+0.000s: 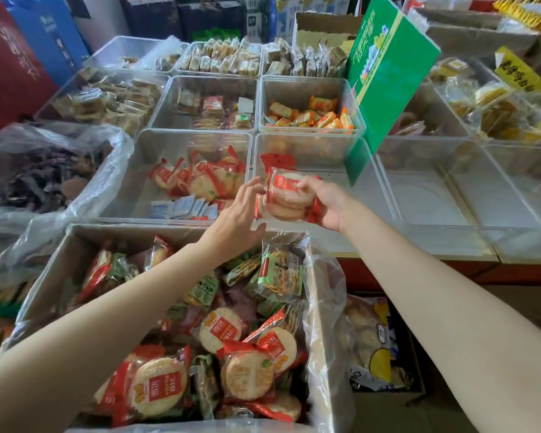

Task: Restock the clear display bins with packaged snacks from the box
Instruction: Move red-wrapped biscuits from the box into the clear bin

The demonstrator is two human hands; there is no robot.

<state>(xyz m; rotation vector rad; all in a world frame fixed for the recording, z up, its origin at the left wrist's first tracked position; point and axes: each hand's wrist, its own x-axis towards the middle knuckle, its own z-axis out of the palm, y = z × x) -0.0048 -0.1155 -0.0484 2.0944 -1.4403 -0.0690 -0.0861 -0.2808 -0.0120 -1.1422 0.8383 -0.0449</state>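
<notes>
Head view is showing us working left to right across the stall: at far left we are passing a crumpled plastic bag (44,170) of dark goods, then the clear bin (175,176) already holding a few red-wrapped rice crackers, with the open box (175,323) of packaged snacks sitting just below it. Our left hand (241,210) is reaching up from over the box with fingers spread and loosely extended, fingertips just touching the left edge of the stack of red packets (286,195); it is steadying more than gripping. Our right hand (322,204) is doing the holding, fingers and thumb curled around the right side of that stack. The stack is hanging above the near wall of the middle clear bin (313,151), which looks nearly bare, and its flat round faces are tilting toward us, long axis running roughly between our two hands. We are judging that the bin floor lies forward and down from the fingers, so the right hand, being nearer, is the one to lower and release. Farther right, a green sign (388,73) is leaning over empty-looking bins.
</notes>
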